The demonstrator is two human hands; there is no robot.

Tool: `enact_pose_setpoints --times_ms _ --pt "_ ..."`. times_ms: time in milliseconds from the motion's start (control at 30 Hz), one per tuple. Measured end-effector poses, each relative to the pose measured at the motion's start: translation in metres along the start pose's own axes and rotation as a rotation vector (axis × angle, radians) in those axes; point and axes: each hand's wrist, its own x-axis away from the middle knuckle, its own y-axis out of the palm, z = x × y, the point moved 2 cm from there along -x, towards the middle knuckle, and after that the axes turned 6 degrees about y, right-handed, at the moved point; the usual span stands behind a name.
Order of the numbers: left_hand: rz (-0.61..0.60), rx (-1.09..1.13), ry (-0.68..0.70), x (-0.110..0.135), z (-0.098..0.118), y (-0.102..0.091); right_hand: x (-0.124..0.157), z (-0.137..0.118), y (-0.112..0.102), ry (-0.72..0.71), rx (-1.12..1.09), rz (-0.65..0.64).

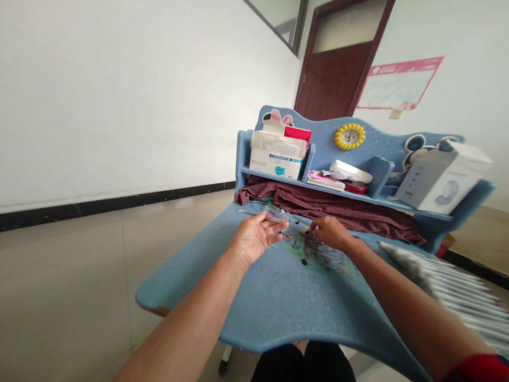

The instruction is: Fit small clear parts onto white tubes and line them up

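Note:
My left hand [256, 236] is turned palm up over the blue desk [254, 302]. Between its thumb and fingers lies a thin, whitish pen-like stick [274, 217], which sticks out on both sides of the thumb. My right hand [329, 231] is a little to the right, low over the desktop, with thumb and fingertips pinched together. Anything in that pinch is too small to make out. By those fingertips is a small whitish thing [305, 232]. A small dark piece [304, 261] lies nearer to me on the worn, printed part of the desktop.
Many slim whitish rods [457, 289] lie at the desk's right side. A red checked cloth [338, 209] is bunched beneath the shelf. On the shelf stand a mask box [274, 159], papers [324, 180] and a white carton [441, 180]. A white wall [119, 95] rises at left.

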Motion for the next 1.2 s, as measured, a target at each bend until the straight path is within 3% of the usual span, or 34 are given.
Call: enact_pose_setpoints --times_ms 200,467,667,1033,1200 --pt "0.022 -0.019 0.0 -0.001 0.0 -0.001 -0.011 -0.005 0.001 -0.021 0.034 0.049" --pt "0.115 -0.038 0.04 0.0 0.004 0.0 -0.027 0.016 -0.007 0.004 0.033 0.064" --pt "0.113 -0.06 0.056 -0.002 0.004 -0.002 -0.032 0.025 -0.008 -0.026 0.04 0.043" --pt "0.205 -0.091 0.092 -0.001 0.005 -0.001 -0.018 -0.013 0.006 -0.231 0.224 -0.033" --pt "0.203 -0.123 0.09 0.0 0.005 -0.001 -0.017 -0.018 0.008 -0.275 0.19 -0.025"
